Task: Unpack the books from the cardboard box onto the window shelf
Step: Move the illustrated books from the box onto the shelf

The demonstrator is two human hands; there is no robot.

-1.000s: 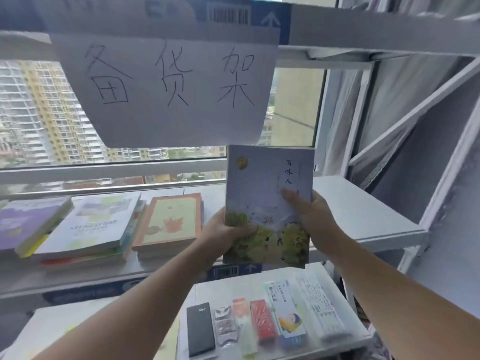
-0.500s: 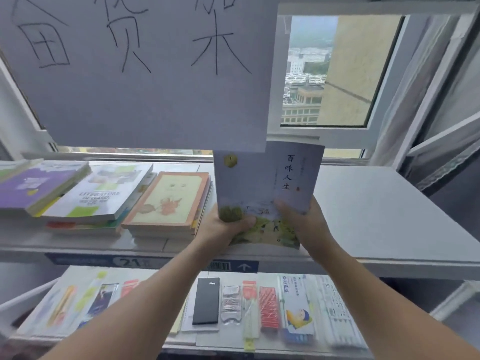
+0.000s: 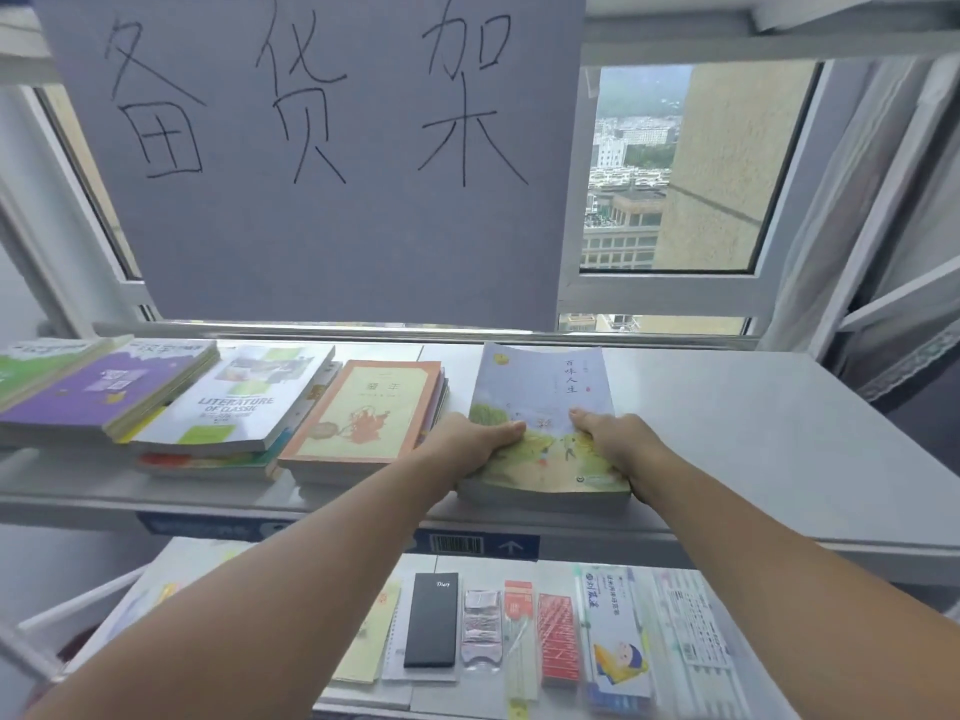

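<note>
Head view. Both grips are clamped on the near corners of the pale blue book (image 3: 540,397), thumbs on the cover; its title reads 百味人生. I can't tell whether it is one thick volume or several.
- left grip (image 3: 478,444): squeezed between this book and the orange-bordered book (image 3: 369,413); narrow gap.
- right grip (image 3: 623,444): at the right corner.
- The book lies flat on the window shelf (image 3: 753,433), its near edge close to the shelf lip.
- Right of it is bare shelf.
- Further left is a stack topped by "LITERATURE OF CLASSIC" (image 3: 234,402).
- The hanging paper sign (image 3: 311,226) reads 备货架.
- Lower shelf: black "Diary" notebook (image 3: 431,621).
</note>
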